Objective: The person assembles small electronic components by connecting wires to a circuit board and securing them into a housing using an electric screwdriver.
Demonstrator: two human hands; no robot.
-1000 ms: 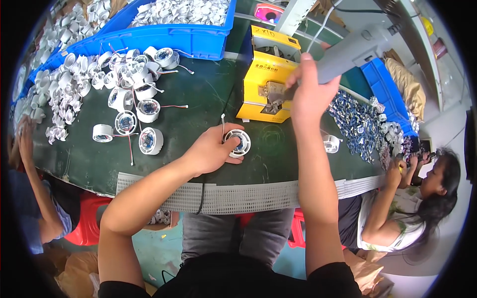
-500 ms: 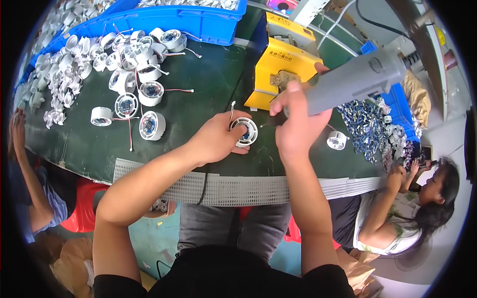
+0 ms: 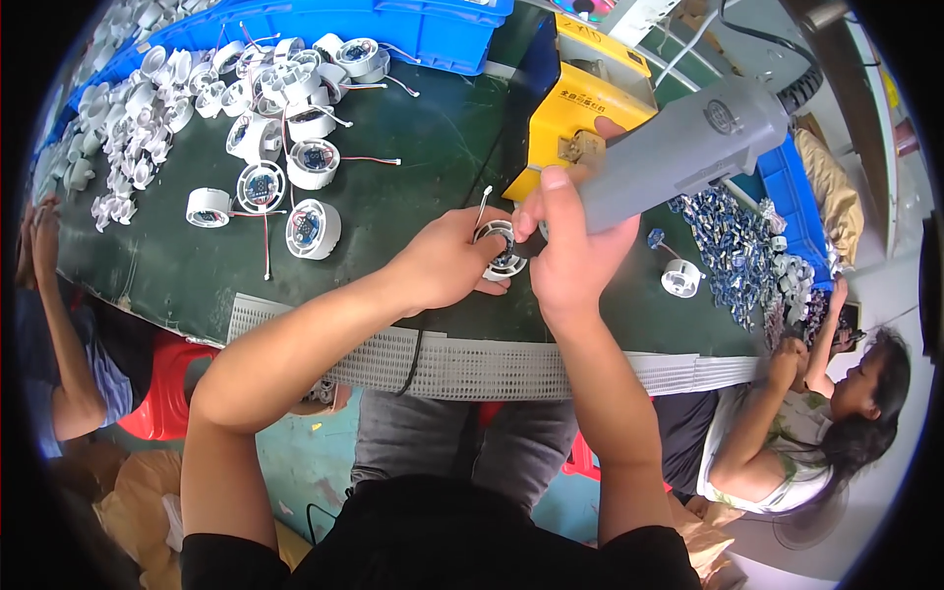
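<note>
My left hand (image 3: 444,258) grips a round white plastic housing (image 3: 509,264) against the dark green tabletop, thumb laid over the circuit board inside. A short wire with a white connector (image 3: 486,192) sticks up beside that hand. Wrapped in my right hand (image 3: 582,258) is a thick grey electric screwdriver (image 3: 678,152), tilted, with its cable end up to the right. Its front end is close to the housing's right side; my fingers hide the bit, so contact cannot be made out.
Several white housings with boards and wires (image 3: 313,228) lie at the left, beside piled white parts (image 3: 147,123) and a blue bin (image 3: 433,34). A yellow machine (image 3: 551,133) stands ahead. At right are one housing (image 3: 680,278), heaped small boards (image 3: 728,256) and a seated person (image 3: 767,433).
My right hand has brought the screwdriver's front end leftward, up to the housing. The left hand keeps its hold. The whole view has shifted slightly.
</note>
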